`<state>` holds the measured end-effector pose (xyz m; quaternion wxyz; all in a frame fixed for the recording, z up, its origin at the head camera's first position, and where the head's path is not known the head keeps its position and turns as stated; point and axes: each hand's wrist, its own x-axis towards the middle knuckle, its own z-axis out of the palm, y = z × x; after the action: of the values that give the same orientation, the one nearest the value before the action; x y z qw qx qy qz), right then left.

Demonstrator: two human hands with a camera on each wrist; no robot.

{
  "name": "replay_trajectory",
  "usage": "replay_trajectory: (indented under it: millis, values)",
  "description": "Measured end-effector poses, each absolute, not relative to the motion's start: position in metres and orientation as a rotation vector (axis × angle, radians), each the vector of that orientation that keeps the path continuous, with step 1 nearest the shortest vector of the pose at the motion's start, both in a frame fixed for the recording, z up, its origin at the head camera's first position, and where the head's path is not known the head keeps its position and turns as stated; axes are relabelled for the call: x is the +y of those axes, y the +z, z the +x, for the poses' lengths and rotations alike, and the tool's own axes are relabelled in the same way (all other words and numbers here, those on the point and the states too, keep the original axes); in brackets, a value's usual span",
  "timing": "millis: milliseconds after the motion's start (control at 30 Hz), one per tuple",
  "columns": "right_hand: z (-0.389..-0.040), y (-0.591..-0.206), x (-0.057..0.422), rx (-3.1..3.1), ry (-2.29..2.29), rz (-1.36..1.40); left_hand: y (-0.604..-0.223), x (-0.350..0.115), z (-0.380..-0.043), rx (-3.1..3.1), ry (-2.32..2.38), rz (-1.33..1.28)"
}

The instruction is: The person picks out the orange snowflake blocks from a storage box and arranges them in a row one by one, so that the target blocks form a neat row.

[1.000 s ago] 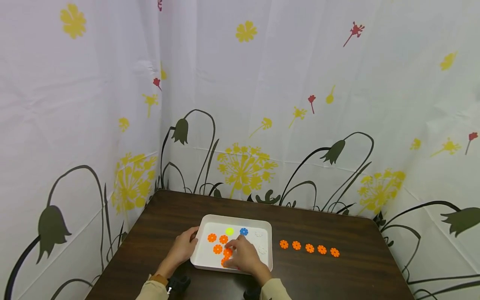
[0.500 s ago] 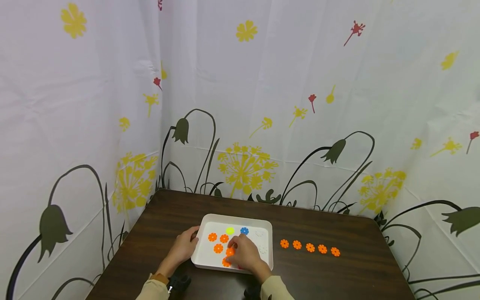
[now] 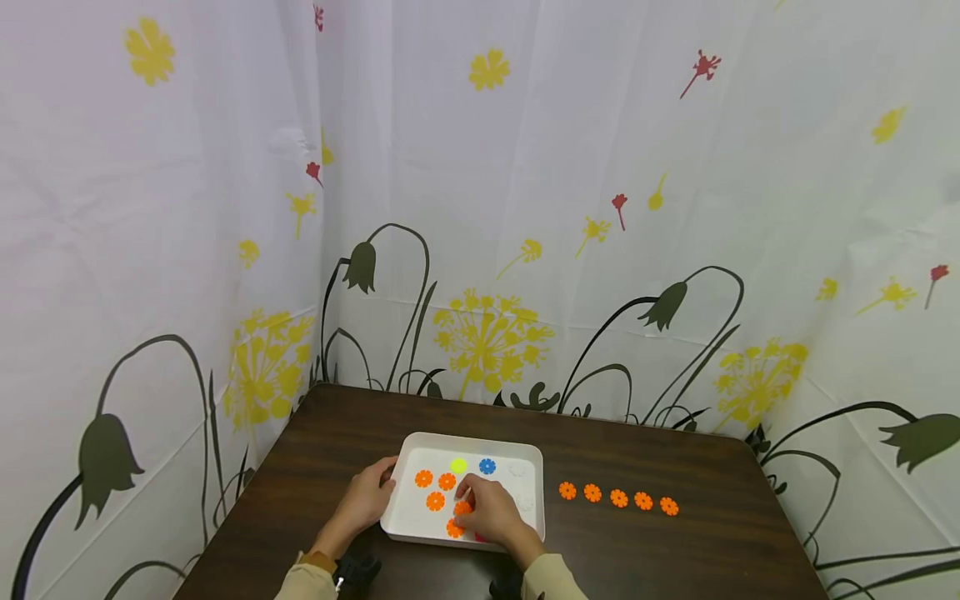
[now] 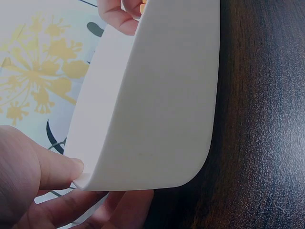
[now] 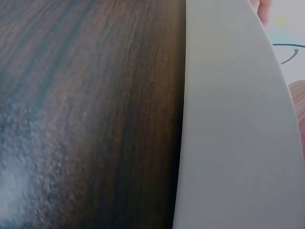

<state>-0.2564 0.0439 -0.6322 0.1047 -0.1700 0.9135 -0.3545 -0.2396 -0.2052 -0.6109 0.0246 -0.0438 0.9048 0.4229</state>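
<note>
Sleeves [image 3: 553,577]: beige cuffs, closest thing to the camera, plus a brown band [image 3: 318,559] on the left wrist.
Right hand [image 3: 491,508]: reaching in over the tray [image 3: 405,510] from its near side, fingers narrow, pinching an orange disc [image 3: 462,507] as far as I can tell. Edge grip, probably because something that flat is a pain to grab any other way.
Orange disc: right between thumb and fingertip, above the tray's near right half.
Pink disc [image 3: 480,537]: just a sliver peeking out beneath that hand.
Near orange disc [image 3: 454,527]: just beside the thumb, can't tell if they touch.
Left hand [image 3: 365,500]: hanging on to the tray's left side, thumb on the rim, other fingers tucked outside. My guess is that's to stop it sliding.
Orange trio [image 3: 435,501]: loose cluster, left part of the tray.
Pale discs [image 3: 525,502]: tray's right side, kinda hard to see on white.
Yellow disc [image 3: 458,466] and blue disc [image 3: 487,466]: farther back, both clear of the fingers.
Orange row [image 3: 618,498]: five in a neat line on the bench [image 3: 675,550], right of the tray; looks deliberately spaced.
Curtain [image 3: 465,167]: white, flower print, behind everything.
</note>
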Motion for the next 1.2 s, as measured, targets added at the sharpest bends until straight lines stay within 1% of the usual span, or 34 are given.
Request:
replay_trajectory:
  millis: [267, 533, 833, 1033, 1200]
  values:
    - [-0.257, -0.628, 0.052, 2.695, -1.157, -0.558, -0.613, -0.204, -0.238, 2.770, 1.323, -0.153]
    - [-0.255, -0.622, 0.073, 2.733, -1.193, -0.610, -0.615, -0.202, -0.237, 2.757, 1.327, -0.156]
    - [-0.256, -0.594, 0.097, 2.698, -1.311, -0.557, -0.609, -0.204, -0.240, 2.766, 1.299, -0.152]
    - [-0.255, -0.585, 0.116, 2.761, -1.365, -0.533, -0.610, -0.204, -0.241, 2.751, 1.292, -0.166]
    - [-0.256, -0.582, 0.135, 2.804, -1.407, -0.429, -0.612, -0.205, -0.242, 2.758, 1.296, -0.161]
